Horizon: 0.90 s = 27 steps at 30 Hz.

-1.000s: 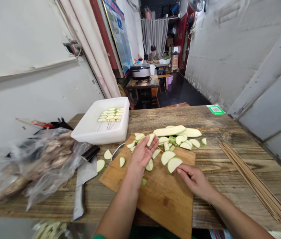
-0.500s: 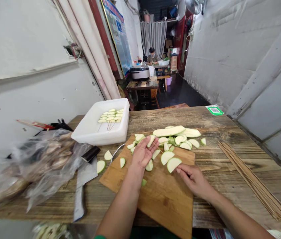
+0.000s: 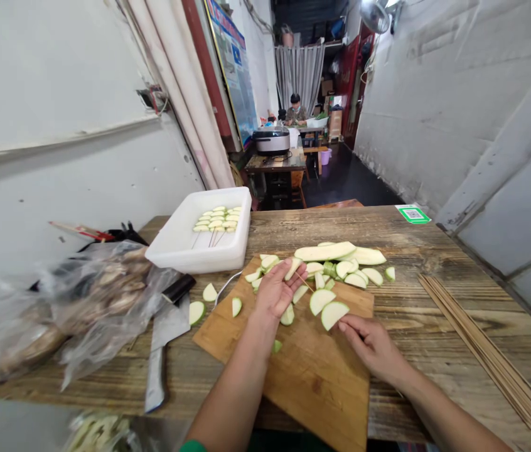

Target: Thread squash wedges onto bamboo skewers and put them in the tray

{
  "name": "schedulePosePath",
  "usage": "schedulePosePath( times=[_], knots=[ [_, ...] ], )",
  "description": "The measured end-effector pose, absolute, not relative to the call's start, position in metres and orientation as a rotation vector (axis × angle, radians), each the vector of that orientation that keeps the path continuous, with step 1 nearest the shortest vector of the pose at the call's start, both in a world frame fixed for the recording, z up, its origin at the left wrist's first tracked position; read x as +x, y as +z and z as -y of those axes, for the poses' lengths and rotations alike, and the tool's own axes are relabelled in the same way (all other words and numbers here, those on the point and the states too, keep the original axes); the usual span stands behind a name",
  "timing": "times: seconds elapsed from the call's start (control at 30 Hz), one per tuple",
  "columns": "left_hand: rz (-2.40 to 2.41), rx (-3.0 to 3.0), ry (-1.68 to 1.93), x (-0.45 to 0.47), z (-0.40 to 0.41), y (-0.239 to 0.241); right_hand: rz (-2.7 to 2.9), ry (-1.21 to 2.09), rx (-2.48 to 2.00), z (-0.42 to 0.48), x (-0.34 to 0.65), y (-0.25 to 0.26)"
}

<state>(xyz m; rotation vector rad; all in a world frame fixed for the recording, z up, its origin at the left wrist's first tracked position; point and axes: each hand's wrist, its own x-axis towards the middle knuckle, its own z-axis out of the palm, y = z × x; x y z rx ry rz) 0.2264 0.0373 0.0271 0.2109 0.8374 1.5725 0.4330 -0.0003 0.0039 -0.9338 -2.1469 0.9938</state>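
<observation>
My left hand (image 3: 275, 292), palm up above the cutting board (image 3: 315, 389), pinches a zucchini slice (image 3: 293, 269) between thumb and fingers. A thin bamboo skewer (image 3: 305, 282) runs from that slice toward two half-round zucchini slices (image 3: 322, 301) threaded along it. My right hand (image 3: 371, 345) is closed at the skewer's near end, just behind the lower slice; its fingers hide that end. Loose zucchini pieces (image 3: 354, 280) and long zucchini halves (image 3: 324, 252) lie at the board's far edge. Several more slices rest to the left.
A white plastic tub (image 3: 194, 258) holding skewered slices stands at the back left. A cleaver (image 3: 171, 323) lies left of the board beside plastic bags (image 3: 105, 295). Bamboo skewers (image 3: 486, 351) lie at the right. A person (image 3: 296, 113) sits at a far table.
The whole view has shifted slightly, so everything appears a little further right. Both hands keep nearly the same pose, with the skewer and slices still between them.
</observation>
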Motion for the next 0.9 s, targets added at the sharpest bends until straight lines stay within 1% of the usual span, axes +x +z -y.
schedulePosePath(
  times=[0.3,0.57,0.9],
  knots=[
    [-0.935,0.359,1.626,0.229,-0.037,0.028,2.143,0.984,-0.954,0.001,0.433,0.003],
    [-0.91,0.331,1.597,0.229,-0.036,0.026,2.14,0.913,-0.966,0.004,0.429,0.001],
    [-0.86,0.314,1.561,0.23,-0.035,0.026,2.087,0.933,-0.996,0.007,0.424,-0.008]
  ],
)
